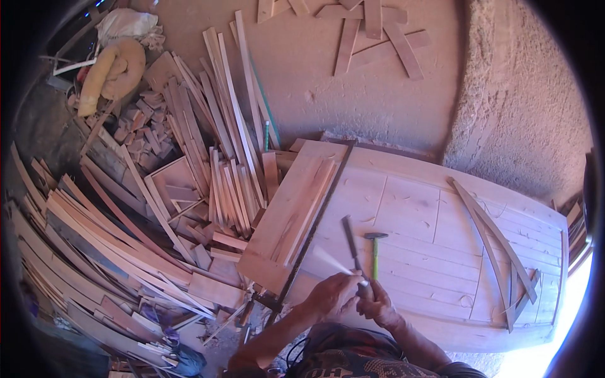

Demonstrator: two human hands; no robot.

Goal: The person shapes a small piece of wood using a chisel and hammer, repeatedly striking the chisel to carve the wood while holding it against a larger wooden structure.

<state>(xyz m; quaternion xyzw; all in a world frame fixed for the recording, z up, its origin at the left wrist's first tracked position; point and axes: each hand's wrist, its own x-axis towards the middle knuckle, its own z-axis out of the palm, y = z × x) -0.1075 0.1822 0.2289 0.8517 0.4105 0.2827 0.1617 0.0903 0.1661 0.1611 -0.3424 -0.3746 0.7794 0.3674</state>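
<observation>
- Two hands close together at the near edge of the table (441,208), both wrapped around one tool.
- Left hand (332,295): fingers curled shut, gripping the lower end of the tool.
- Right hand (377,305): fingers clenched on the dark handle, just beside the left hand, touching it.
- Long dark chisel (350,239) in both hands, blade pointing away over the boards, tip low near the wood.
- Small pale sliver of wood (328,259) sticking out to the left, right by the left hand's fingertips.
- Little hammer (375,249) with a green handle and a dark head, lying flat on the table just to the right of the chisel, not held.
- Flat light board (287,214) on the left part of the table, with thin strips on top.
- Long dark metal bar (312,230) running slantwise beside that board.
- Two thin curved strips (491,242) crossing on the right side of the table.
- Big heap of wooden slats (126,233) on the floor to the left.
- A few more planks (375,34) on the floor far up top.
</observation>
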